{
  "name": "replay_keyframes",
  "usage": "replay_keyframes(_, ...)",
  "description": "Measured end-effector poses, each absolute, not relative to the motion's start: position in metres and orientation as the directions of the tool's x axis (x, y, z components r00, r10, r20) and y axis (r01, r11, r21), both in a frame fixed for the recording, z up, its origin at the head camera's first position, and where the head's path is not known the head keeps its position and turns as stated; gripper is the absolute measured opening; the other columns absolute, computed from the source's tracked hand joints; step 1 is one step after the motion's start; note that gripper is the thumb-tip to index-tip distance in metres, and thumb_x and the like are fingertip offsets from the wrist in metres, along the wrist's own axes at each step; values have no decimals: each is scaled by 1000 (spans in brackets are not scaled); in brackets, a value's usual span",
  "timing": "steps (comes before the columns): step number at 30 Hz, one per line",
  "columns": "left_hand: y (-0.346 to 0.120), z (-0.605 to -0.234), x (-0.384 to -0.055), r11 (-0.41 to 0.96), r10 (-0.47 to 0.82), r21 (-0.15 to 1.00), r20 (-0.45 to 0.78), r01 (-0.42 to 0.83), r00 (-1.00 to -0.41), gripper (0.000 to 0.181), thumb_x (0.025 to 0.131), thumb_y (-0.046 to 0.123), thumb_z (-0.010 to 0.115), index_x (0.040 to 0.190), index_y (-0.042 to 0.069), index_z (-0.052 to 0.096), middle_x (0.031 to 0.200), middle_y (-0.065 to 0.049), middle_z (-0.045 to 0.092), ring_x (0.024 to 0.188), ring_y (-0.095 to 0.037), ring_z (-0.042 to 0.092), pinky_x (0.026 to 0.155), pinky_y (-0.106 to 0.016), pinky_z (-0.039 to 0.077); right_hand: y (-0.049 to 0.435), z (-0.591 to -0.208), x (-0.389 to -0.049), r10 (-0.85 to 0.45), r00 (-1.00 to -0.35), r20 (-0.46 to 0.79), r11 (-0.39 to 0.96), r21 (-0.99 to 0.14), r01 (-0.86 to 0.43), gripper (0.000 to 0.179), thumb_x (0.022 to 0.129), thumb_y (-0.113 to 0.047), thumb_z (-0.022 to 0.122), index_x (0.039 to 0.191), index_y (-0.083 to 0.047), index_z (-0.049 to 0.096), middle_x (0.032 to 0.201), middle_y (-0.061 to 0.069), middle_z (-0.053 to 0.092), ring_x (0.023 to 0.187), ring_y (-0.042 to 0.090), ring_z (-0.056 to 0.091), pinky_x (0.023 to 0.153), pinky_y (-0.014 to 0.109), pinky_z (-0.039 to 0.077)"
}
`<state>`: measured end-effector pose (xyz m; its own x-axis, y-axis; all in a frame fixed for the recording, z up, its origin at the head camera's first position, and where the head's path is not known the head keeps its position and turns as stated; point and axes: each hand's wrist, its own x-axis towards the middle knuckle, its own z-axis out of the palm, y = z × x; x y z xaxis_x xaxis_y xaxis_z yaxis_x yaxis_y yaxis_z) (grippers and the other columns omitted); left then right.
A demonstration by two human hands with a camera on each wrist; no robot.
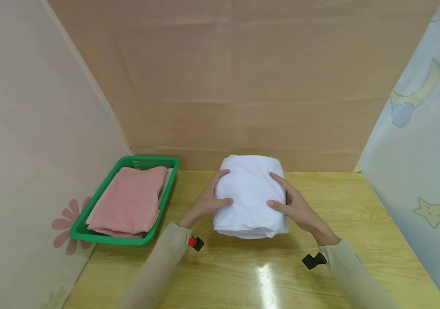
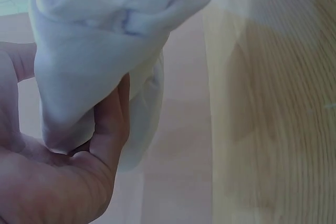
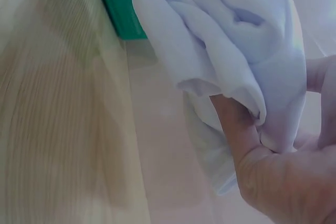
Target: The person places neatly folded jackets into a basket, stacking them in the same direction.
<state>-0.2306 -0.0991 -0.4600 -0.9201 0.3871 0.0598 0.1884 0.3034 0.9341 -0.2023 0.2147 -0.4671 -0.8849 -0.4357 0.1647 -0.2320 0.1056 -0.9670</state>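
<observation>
Both hands hold a folded white cloth [image 1: 250,195] above the wooden table, one at each side. The left hand [image 1: 209,201] grips its left edge, thumb on the near face and the other fingers partly hidden. On the opposite edge the right hand [image 1: 296,209] has its thumb and index finger over the face. In the left wrist view, fingers curl around the bunched white fabric [image 2: 84,72]. Loose folds of the cloth [image 3: 215,40] hang over the thumb side of the hand in the right wrist view.
At the left stands a green plastic basket [image 1: 74,231] holding a folded pink cloth [image 1: 129,199] on top of paler fabric. The wooden table [image 1: 320,283] meets a brown back panel [image 1: 243,86] and patterned side walls. Dark straps with buckles circle both wrists.
</observation>
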Motion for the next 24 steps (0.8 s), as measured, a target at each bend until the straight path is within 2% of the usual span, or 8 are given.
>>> replay_keyframes(8, -128, -439, -223, 289, 400, 933, 87, 215, -912, 85, 94, 12, 78, 165, 26, 33, 173, -16, 23, 145, -46, 41, 112, -68, 45, 190, -452, -205, -445, -880, 164, 78, -972, -221, 84, 102, -4, 70, 172, -20, 24, 160, 27, 33, 124, 22, 59, 93, 28, 59)
replay_keyframes(14, -158, -429, -218, 338, 358, 914, 96, 224, -929, 84, 95, 14, 78, 165, 25, 33, 172, -15, 26, 144, -44, 44, 110, -64, 49, 166, -444, -211, -490, -850, 191, 13, -974, -227, 84, 101, -2, 70, 171, -16, 25, 165, 25, 27, 125, 28, 59, 92, 34, 62)
replay_keyframes(21, -190, -422, -216, 318, 309, 924, 110, 212, -945, 83, 95, 9, 78, 165, 24, 36, 167, -17, 30, 137, -44, 50, 101, -60, 56, 144, -436, -216, -534, -828, 171, -27, -982, -186, 83, 101, -5, 71, 170, -20, 27, 168, 23, 24, 101, 30, 74, 80, 46, 65)
replay_keyframes(24, -199, -420, -218, 343, 293, 916, 106, 208, -950, 81, 95, 10, 78, 164, 25, 37, 164, -17, 33, 138, -44, 51, 99, -60, 58, 136, -432, -217, -538, -828, 160, -28, -985, -172, 83, 102, -7, 72, 170, -23, 28, 168, 21, 24, 99, 31, 75, 78, 48, 65)
